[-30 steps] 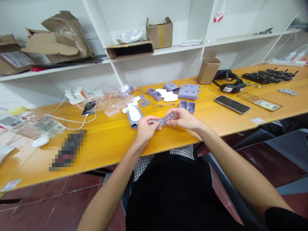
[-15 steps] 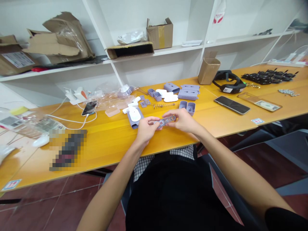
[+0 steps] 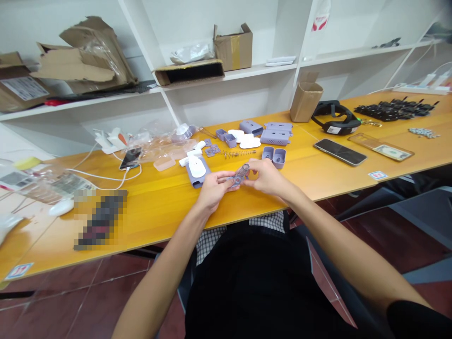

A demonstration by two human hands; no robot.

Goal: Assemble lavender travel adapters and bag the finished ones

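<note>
Above the front part of the table, my left hand (image 3: 213, 189) grips a small grey-purple plastic part (image 3: 236, 181) between thumb and fingers. A metal coil spring (image 3: 243, 171) stands slanted on that part, its round end tilted up. My right hand (image 3: 265, 176) is closed beside it, fingertips on the spring; its exact hold is partly hidden. Just behind my left hand lies a grey-purple housing (image 3: 206, 178) with a white oval piece (image 3: 197, 167) on top. A grey-purple double cup (image 3: 278, 158) stands beyond my right hand. Loose springs (image 3: 241, 154) lie between them.
Grey-purple boxes (image 3: 275, 137), white covers (image 3: 250, 142) and small cups (image 3: 230, 140) stand farther back. To the right are a phone (image 3: 340, 152), a headset (image 3: 339, 126) and a cardboard box (image 3: 305, 101). Cables (image 3: 106, 176) and plastic packaging (image 3: 151, 146) lie left.
The spring and plastic part have tilted from nearly level to a steep slant, with the round end up. My right hand has shifted slightly and its fingers have moved lower beside the spring.
</note>
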